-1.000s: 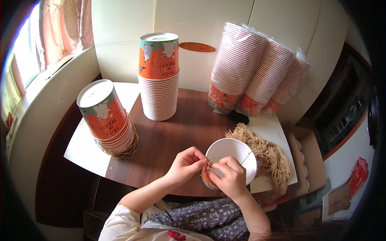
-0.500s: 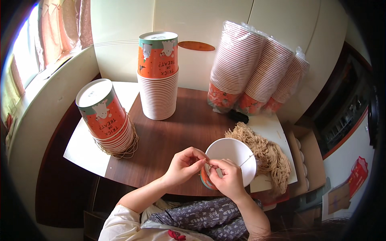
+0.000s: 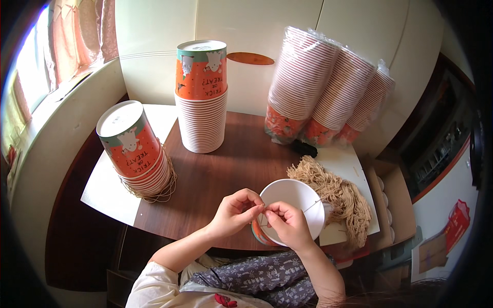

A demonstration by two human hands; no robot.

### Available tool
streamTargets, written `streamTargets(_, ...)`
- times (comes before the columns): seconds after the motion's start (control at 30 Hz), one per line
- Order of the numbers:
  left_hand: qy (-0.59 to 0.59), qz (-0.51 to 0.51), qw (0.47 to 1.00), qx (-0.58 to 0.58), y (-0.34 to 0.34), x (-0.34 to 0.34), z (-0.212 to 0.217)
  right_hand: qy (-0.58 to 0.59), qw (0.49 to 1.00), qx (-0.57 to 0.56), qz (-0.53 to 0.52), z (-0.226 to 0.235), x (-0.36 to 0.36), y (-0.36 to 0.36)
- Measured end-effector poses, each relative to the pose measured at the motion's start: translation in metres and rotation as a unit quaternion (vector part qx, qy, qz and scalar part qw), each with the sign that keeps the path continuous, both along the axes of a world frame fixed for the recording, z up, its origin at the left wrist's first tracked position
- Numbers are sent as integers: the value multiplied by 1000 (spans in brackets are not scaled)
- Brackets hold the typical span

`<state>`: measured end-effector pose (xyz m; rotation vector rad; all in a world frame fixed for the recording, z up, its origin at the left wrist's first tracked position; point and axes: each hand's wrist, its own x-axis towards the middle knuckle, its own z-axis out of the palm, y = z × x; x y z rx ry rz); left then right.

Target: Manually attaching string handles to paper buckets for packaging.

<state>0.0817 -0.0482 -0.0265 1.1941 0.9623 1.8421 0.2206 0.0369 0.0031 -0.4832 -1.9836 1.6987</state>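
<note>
A paper bucket (image 3: 292, 191), white inside with an orange and green printed outside, leans at the table's front edge with its mouth facing me. A thin cord (image 3: 311, 205) pokes through its right rim. At the left rim my left hand (image 3: 237, 211) pinches the cord between thumb and forefinger. My right hand (image 3: 288, 223) meets it there, pinching the same cord, its wrist crossing the front of the bucket. The exact bit between the fingertips is too small to make out. Just beyond the bucket lies a hank of tan cord (image 3: 341, 192).
An upside-down bucket stack (image 3: 128, 138) with cord loops round its base stands at left. Another tall stack (image 3: 201, 110) is at the back. Plastic-wrapped stacks (image 3: 303, 77) stand back right, near a black object (image 3: 305, 149). An open carton (image 3: 398, 200) sits beyond the table's right edge.
The bucket has shifted slightly left and down, and its mouth has turned a little. My right fingers have moved a bit; both hands stay together at the left rim.
</note>
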Motion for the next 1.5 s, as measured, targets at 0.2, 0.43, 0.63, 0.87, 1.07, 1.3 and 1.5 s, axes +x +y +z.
streamTargets(0.2, 10, 5, 1000, -22, -2, 0, 0, 26, 998, 48, -20, -6, -2, 0)
streamTargets(0.43, 10, -3, 1000, -27, -4, 1, 1, 21, 997, 66, -32, -7, -1, 0)
streamTargets(0.63, 6, -6, 1000, -28, -5, 1, 1, -2, 998, 59, -33, 2, -2, -4)
streamTargets(0.87, 20, -2, 999, -40, -6, 1, 0, -17, 998, 45, -40, -1, -3, -3)
streamTargets(1.07, 6, 1, 999, -52, -9, -2, -2, -29, 997, 56, -47, -2, -5, -4)
streamTargets(1.3, -49, -14, 997, -50, -10, -3, -3, -68, 980, 181, -47, 5, -4, -6)
streamTargets(1.5, -31, 17, 997, -72, -14, -2, -8, -93, 962, 249, -66, 14, -7, -12)
